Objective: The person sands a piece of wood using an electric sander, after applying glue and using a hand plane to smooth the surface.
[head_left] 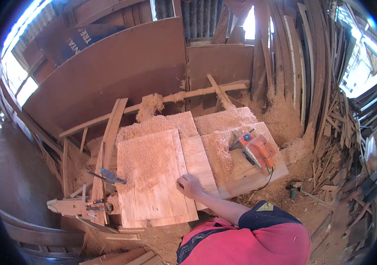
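Observation:
My right hand [190, 186] rests on the right edge of a pale wooden panel [153, 201], its fingers curled against the wood. This panel lies on top of other boards, and wood shavings [151, 152] cover much of its upper part. Just right of my hand is another bare board [199, 161]. An orange electric planer [259, 152] sits further right on a shavings-strewn panel [265, 176]. At the left edge of the front panel lies a dark metal tool [111, 176], its kind unclear. My left hand is out of view.
A clamp-like tool [100, 206] lies on timber at the left. Tall planks [303, 66] lean at the back right, above heaped offcuts [338, 123]. Large brown sheets [122, 66] stand behind the work. A green power tool [293, 190] lies on the shavings-covered ground.

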`<state>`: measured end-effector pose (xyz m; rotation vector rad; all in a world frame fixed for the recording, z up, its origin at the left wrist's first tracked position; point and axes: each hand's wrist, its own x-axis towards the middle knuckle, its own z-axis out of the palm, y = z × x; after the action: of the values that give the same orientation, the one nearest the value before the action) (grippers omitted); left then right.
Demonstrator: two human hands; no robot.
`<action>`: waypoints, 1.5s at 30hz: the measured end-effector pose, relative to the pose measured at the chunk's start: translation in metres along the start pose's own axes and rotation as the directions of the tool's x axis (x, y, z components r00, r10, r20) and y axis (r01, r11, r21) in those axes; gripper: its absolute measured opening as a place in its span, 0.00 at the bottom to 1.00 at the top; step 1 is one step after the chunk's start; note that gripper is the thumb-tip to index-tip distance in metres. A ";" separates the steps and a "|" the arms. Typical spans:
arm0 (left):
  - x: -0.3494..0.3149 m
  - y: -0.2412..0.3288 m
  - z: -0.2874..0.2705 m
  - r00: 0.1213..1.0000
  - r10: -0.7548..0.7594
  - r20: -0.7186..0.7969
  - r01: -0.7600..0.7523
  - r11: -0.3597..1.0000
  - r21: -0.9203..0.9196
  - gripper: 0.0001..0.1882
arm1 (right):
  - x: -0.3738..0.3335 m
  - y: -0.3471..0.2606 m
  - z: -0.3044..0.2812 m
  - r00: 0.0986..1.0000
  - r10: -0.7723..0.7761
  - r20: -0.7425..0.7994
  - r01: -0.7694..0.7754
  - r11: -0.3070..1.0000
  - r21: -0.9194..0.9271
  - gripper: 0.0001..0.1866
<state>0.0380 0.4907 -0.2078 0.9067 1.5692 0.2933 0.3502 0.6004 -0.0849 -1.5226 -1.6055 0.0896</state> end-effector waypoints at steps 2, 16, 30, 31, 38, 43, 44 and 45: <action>0.006 0.014 0.002 1.000 0.017 0.014 -0.017 1.000 0.011 0.28 | 0.000 0.003 -0.001 0.999 0.025 0.039 -0.024 1.000 -0.014 0.06; -0.002 0.004 -0.001 0.999 -0.005 -0.037 0.004 1.000 -0.003 0.29 | -0.006 0.006 -0.004 1.000 -0.002 0.023 0.002 1.000 0.013 0.05; -0.214 -0.204 0.088 0.889 -0.451 -0.075 0.393 0.838 -0.380 0.29 | -0.012 0.016 0.031 0.975 0.120 0.189 -0.133 0.989 0.060 0.05; -0.224 -0.209 0.096 0.876 -0.478 -0.067 0.414 0.815 -0.406 0.29 | -0.012 0.012 0.032 0.971 0.117 0.207 -0.134 0.989 0.070 0.06; -0.245 -0.219 0.135 0.831 -0.556 -0.009 0.482 0.728 -0.488 0.29 | -0.011 0.021 0.026 0.967 0.141 0.213 -0.162 0.983 0.083 0.08; -0.249 -0.215 0.146 0.821 -0.571 -0.001 0.487 0.701 -0.521 0.30 | -0.011 0.015 0.026 0.967 0.120 0.227 -0.142 0.986 0.086 0.09; -0.248 -0.214 0.146 0.822 -0.570 0.001 0.487 0.701 -0.521 0.30 | -0.010 0.014 0.027 0.970 0.123 0.209 -0.144 0.986 0.088 0.09; -0.246 -0.213 0.146 0.822 -0.570 0.002 0.486 0.700 -0.523 0.30 | -0.010 0.014 0.027 0.970 0.121 0.211 -0.142 0.986 0.088 0.09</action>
<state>0.0814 0.1364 -0.2010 -0.0063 1.7142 0.3414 0.3423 0.6094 -0.1147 -1.5796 -1.6300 0.4090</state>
